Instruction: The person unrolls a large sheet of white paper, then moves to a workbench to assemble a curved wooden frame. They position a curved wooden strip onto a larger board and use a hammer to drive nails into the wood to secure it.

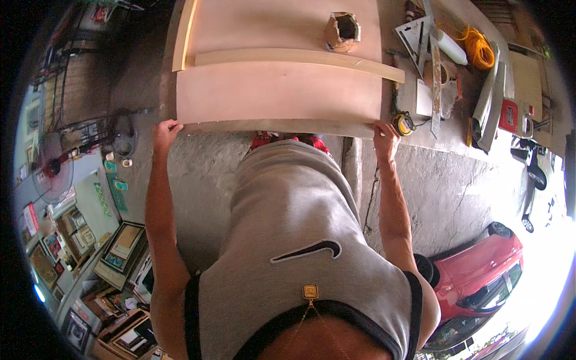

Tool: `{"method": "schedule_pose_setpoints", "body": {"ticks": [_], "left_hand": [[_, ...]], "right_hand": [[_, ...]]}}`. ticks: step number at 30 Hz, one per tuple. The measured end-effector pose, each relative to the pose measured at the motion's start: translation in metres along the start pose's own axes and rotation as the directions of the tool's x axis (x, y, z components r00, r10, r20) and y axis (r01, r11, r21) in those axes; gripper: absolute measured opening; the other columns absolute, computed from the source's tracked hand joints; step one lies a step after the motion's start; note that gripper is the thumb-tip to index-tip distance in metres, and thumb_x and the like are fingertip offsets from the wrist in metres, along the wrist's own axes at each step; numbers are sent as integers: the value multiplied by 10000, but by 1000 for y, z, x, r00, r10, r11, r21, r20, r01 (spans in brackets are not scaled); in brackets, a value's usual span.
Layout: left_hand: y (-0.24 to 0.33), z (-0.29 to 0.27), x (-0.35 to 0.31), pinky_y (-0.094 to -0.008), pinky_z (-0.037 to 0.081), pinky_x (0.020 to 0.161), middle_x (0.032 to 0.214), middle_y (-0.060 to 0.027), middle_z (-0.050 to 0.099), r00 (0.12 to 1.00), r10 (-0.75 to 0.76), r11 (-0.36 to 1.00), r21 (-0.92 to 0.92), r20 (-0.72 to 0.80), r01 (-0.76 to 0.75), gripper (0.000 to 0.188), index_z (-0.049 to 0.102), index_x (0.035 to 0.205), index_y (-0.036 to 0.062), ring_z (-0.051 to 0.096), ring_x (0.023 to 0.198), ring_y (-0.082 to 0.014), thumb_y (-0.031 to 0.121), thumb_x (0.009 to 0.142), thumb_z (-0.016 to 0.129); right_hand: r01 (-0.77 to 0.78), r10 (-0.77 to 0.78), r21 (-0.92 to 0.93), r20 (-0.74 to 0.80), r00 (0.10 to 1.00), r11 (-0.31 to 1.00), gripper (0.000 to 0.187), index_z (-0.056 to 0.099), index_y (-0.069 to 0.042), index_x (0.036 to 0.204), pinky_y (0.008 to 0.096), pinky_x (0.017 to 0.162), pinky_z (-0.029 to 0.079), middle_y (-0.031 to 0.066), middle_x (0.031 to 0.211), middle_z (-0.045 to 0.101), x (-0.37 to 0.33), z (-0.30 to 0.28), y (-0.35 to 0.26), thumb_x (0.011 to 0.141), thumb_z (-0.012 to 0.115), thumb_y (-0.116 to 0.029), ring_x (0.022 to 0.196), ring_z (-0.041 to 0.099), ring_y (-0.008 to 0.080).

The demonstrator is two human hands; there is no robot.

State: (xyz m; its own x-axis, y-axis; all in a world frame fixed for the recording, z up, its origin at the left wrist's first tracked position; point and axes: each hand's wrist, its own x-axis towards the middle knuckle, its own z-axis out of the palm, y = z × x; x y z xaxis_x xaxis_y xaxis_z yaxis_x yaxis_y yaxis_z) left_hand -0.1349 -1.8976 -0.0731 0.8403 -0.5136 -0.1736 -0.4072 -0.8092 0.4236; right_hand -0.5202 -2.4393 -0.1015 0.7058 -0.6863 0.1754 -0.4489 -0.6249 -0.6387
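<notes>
A thin pinkish wooden board point(276, 96) lies flat on the bench before me. Along its near edge runs a narrow grey-brown wooden strip point(276, 126). At the strip's left end, my left hand point(167, 133) is closed, with thumb and fingers pinched together. My right hand point(386, 141) grips the opposite end, its fingers bent over the edge. Just beyond the right hand sits a yellow and black tape measure point(404, 123). A pale wooden strip point(294, 57) lies across the board, and another pale strip point(185, 36) lines its left side.
A torn box-like container point(335, 39) stands on the board. Farther right are a set square point(414, 41), a rusty metal ruler point(435, 90), a white bottle point(451, 48) and coiled orange cord point(479, 49). A fan point(54, 167) and stacked frames point(122, 246) stand left; a red car point(474, 276) is at right.
</notes>
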Motion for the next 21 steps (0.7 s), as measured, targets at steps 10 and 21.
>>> {"method": "schedule_pose_setpoints", "body": {"ticks": [10, 21], "left_hand": [[-6, 27, -19, -308, 523, 620, 723, -113, 686, 934, 74, 997, 40, -350, -64, 265, 691, 873, -8, 668, 635, -197, 229, 778, 765], [-26, 32, -12, -327, 512, 615, 706, -113, 649, 969, 99, 991, -68, -228, -118, 170, 646, 871, 4, 640, 624, -199, 145, 813, 719]], "right_hand": [[10, -9, 60, -4, 1000, 998, 107, 676, -57, 887, 333, 612, 529, 122, 783, 656, 2, 3, 0, 787, 680, -21, 693, 674, 243], [226, -225, -38, 27, 974, 973, 163, 655, -61, 909, 386, 604, 502, 131, 781, 628, 7, 1, 11, 763, 662, 12, 686, 622, 307]]}}
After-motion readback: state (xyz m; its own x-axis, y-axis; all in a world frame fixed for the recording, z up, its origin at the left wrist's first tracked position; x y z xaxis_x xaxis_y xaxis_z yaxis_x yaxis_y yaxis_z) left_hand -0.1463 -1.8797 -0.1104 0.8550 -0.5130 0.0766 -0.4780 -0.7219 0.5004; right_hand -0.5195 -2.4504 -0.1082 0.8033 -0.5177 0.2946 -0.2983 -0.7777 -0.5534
